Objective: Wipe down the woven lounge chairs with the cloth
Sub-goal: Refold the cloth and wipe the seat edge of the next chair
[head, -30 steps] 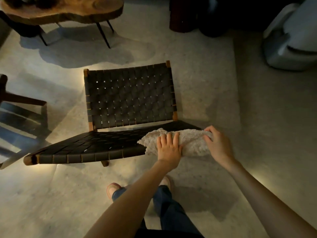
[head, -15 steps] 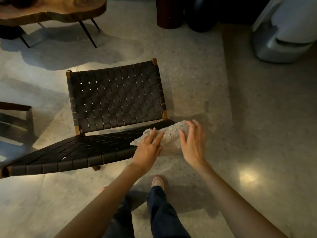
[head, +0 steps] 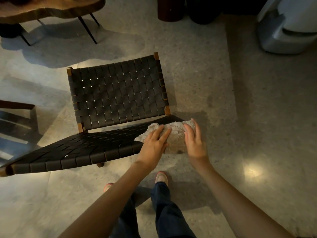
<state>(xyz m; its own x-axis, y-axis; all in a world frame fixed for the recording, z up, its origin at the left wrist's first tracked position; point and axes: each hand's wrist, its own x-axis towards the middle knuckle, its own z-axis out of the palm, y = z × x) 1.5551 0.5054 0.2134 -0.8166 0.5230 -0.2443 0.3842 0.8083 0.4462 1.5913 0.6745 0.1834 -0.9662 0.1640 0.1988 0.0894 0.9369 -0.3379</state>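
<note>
1. Woven lounge chair: dark straps on a wood frame, low seat, reclined back. It stands on a speckled floor.

2. Cloth: pale, nubbly and bunched. It lies on the seat's right front corner, with its near edge hanging over the front rail. The bunching probably gives a thicker pad for working into the gaps in the weave.

3. Left hand: palm down on the cloth's left half. The fingers are straight and slightly apart, pressing rather than clutching.

4. Right hand: flat against the cloth's right side at the seat edge, fingers extended and close together. It appears to keep the wad from sliding off the corner. With 2 hands, pressure likely spreads across the pad.

5. Second chair: at the left edge and only partly in view. It stands near the first chair but apart from it. Judged not yet wiped.

6. Live-edge wooden table: beyond the chair back, well apart.
</note>
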